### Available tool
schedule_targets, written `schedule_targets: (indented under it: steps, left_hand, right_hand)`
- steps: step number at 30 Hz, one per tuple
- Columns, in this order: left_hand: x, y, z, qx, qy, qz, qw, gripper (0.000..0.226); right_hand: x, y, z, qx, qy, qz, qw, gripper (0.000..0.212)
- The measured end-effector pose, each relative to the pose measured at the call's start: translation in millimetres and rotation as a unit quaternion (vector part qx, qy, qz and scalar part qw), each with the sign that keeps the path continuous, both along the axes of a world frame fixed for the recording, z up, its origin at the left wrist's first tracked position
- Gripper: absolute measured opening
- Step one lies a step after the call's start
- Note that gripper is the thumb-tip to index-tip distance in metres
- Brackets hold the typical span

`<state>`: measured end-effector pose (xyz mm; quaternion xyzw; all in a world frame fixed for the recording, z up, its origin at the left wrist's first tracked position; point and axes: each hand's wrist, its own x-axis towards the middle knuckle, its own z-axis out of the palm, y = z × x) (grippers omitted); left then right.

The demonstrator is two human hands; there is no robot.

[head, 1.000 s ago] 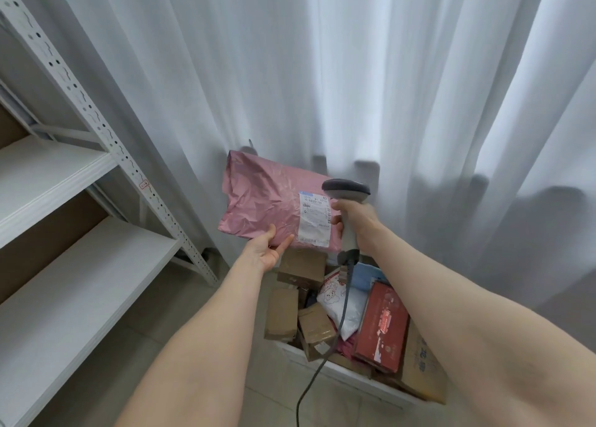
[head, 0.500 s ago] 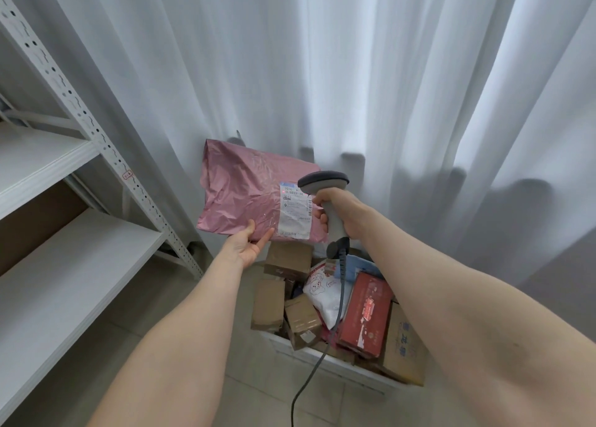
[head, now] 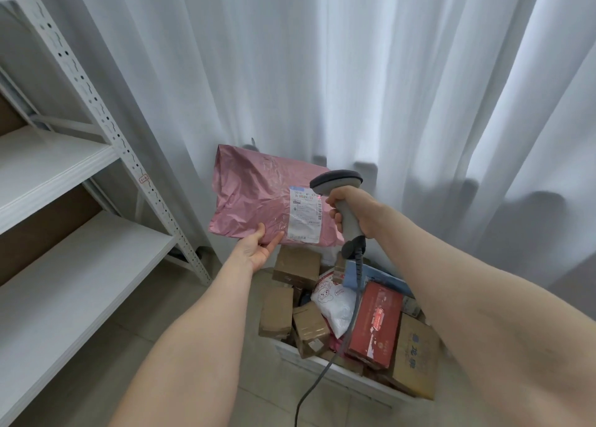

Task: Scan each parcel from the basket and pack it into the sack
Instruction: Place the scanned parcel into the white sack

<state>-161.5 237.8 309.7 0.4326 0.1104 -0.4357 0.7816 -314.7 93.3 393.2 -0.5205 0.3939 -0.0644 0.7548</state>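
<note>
One white shipping label (head: pixel 304 215) sits on the front of the pink parcel (head: pixel 254 197), with a blue strip at its top, rows of dark print too small to read, and what looks like a barcode running down its right edge. A small red-edged tag (head: pixel 144 178) is stuck on an upright of the white metal rack (head: pixel 96 104) at the left; its marks cannot be read. The left hand (head: pixel 256 250) grips the parcel's lower edge, thumb across the crinkled front and fingers going behind it, holding it up in front of a white pleated curtain (head: pixel 403 87) and above the basket. The right hand (head: pixel 353 208) has its fingers curled round the handle of the grey scanner (head: pixel 342 194), whose head points at the label from just beside its upper right corner; the dark cable (head: pixel 322 371) hangs down over the basket. The floor (head: pixel 200 297) is pale tile, and the rack's white shelves stand bare against brown backing. Below the hands the white basket (head: pixel 342 373) is heaped with parcels: several taped brown cardboard boxes (head: pixel 277 310), a white bag (head: pixel 335 307) printed with a red cartoon drawing, a red box (head: pixel 375 323) with gold and white decoration, a blue packet (head: pixel 375 273), and a larger brown carton (head: pixel 414 359) bearing dark characters at the right corner.
</note>
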Motion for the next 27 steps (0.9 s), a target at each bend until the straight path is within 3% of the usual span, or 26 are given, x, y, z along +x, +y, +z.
schedule_targets:
  steps: [5, 13, 27]
  left_hand:
    - [4, 5, 1, -0.006, -0.001, 0.001, 1.0, 0.008]
    - [15, 10, -3, -0.006, 0.008, 0.022, 1.0, 0.037]
    - [34, 20, -8, 0.005, -0.001, 0.007, 1.0, 0.006]
  right_hand:
    - [5, 3, 4, 0.003, 0.001, 0.009, 1.0, 0.004]
    - [14, 9, 8, 0.0, 0.006, 0.01, 1.0, 0.009]
    - [28, 21, 13, -0.001, 0.012, 0.002, 1.0, 0.002]
